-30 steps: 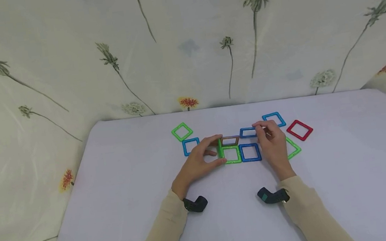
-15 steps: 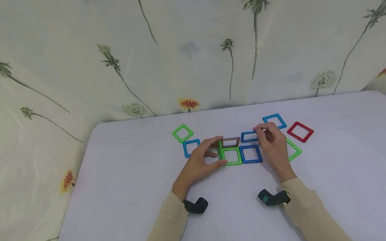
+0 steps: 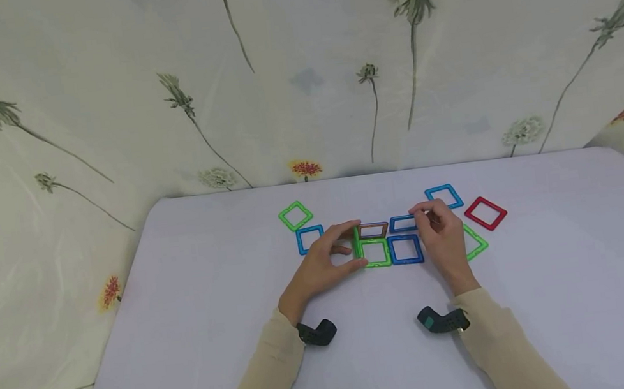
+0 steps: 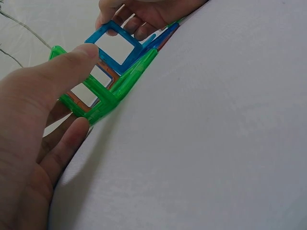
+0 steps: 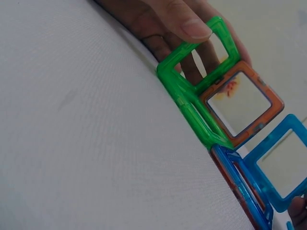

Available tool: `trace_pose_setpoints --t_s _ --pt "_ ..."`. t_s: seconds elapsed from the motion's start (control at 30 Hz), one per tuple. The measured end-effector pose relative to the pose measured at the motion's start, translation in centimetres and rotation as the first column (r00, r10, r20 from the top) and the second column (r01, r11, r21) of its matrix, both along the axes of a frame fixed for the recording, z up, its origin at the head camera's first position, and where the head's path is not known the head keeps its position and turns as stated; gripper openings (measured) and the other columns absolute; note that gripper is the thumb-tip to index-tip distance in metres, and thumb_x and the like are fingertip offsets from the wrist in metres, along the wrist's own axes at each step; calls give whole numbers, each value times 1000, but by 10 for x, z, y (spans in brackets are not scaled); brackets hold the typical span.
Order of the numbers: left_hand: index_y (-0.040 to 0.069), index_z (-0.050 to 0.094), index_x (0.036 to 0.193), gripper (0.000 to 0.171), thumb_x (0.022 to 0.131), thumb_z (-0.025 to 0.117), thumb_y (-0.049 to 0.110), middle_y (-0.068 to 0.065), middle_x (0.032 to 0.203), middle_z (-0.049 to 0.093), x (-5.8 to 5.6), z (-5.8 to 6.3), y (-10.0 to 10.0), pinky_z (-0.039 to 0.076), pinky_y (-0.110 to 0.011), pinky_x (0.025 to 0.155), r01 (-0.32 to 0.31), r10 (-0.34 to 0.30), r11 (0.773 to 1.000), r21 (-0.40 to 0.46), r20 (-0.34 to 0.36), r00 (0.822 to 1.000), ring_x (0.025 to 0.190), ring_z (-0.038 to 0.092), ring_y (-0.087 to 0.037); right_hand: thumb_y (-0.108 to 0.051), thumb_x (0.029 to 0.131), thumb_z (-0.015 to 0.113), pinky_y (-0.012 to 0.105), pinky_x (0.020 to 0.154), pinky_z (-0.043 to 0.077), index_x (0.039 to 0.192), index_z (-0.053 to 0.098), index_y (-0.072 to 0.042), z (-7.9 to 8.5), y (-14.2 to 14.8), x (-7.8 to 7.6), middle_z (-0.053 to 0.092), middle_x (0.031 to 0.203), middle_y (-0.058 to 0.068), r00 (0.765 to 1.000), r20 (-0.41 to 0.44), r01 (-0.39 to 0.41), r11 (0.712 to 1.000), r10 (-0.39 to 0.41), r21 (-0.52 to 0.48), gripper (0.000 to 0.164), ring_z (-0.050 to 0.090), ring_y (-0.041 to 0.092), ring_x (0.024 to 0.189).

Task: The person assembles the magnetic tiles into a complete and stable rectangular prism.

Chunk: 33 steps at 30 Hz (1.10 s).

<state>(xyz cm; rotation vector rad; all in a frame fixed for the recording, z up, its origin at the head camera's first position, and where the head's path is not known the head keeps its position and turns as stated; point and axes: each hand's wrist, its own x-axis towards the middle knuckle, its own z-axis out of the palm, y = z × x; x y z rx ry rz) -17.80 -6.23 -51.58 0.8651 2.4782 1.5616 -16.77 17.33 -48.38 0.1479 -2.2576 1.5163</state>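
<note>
Magnetic square frame tiles lie joined on the table. A flat green tile (image 3: 378, 264) and a flat blue tile (image 3: 407, 261) sit side by side. On the green one stand an upright green tile (image 5: 229, 44) at its left edge and an upright orange-brown tile (image 5: 261, 85) at its back edge. My left hand (image 3: 320, 264) grips the upright green tile between thumb and fingers. With thumb and fingertips, my right hand (image 3: 445, 243) pinches another blue tile (image 5: 268, 139), held upright at the back edge of the flat blue one. Whether these two touch is hard to tell.
Left of the structure lie a green tile (image 3: 288, 223) and a light blue tile (image 3: 308, 229). To the right are another light blue tile (image 3: 453, 194), a red tile (image 3: 496, 219) and a green tile (image 3: 478, 250) partly behind the right hand. A white cloth covers the table (image 3: 378, 366).
My right hand has brought the blue tile down and slightly nearer, to the back edge of the flat blue tile. The left hand keeps its grip in place.
</note>
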Motion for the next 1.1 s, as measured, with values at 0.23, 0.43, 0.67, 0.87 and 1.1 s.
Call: trace_pose_setpoints --t_s 0.23,0.43,0.67,0.87,1.1 --pt "22 38 143 70 82 73 31 8 132 50 3 0 0 52 -19 91 -13 13 1000 -23 21 1000 114 51 -5 -7 95 49 13 61 36 100 61 5 0 0 2 54 87 1 1000 11 -10 1000 10 -18 17 44 10 74" --pt "24 38 143 70 83 72 35 9 131 50 3 -1 0 51 -17 91 -20 21 999 -32 21 1000 113 53 -5 -6 95 50 12 60 37 99 61 6 0 0 2 54 88 1 1000 8 -14 1000 14 -18 17 44 11 72" --pt "26 38 143 69 83 72 36 8 131 51 3 -4 0 52 -19 90 -20 21 999 -25 16 1000 112 54 -6 -7 96 50 13 58 37 100 62 3 -1 0 2 53 86 -2 1000 22 -7 1000 8 -20 17 44 11 70" --pt "26 38 143 70 83 72 36 9 132 51 3 -3 -1 51 -18 91 -20 21 999 -28 18 1000 112 54 -6 -8 96 50 14 57 37 99 62 3 0 0 3 53 85 -5 1000 24 -7 1000 7 -12 16 45 10 69" --pt "24 38 143 70 83 72 34 7 131 51 2 -1 -1 51 -18 90 -18 18 999 -31 -3 1000 112 53 -5 -8 96 48 13 57 36 99 60 4 0 -1 3 57 89 10 1000 28 -13 1000 14 -9 17 44 7 68"
